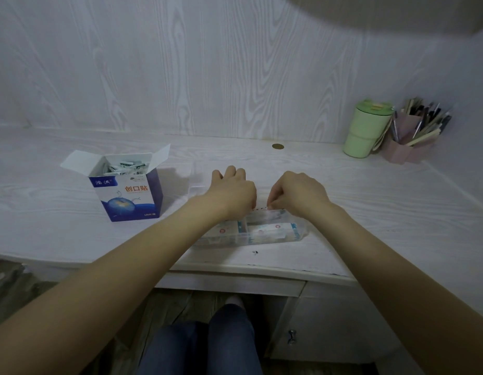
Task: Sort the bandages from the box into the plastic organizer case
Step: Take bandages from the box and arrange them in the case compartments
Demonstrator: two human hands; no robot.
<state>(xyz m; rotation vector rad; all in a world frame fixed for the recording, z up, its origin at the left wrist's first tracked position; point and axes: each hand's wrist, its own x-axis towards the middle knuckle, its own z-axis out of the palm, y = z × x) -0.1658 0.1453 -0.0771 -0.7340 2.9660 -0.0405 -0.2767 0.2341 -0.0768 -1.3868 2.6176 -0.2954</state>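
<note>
keeping both hands, left hand point(233, 192) and right hand point(297, 194), curled over the organizer case point(262, 228) near the counter's front edge, you should seat bandages point(272, 232) flat; fingers' hold unclear.

Open desk point(370, 201) right; box point(126, 190) blocks left.

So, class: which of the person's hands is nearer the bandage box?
Left. The left hand is just right of the box; the right hand lies farther right, over the case.
</note>
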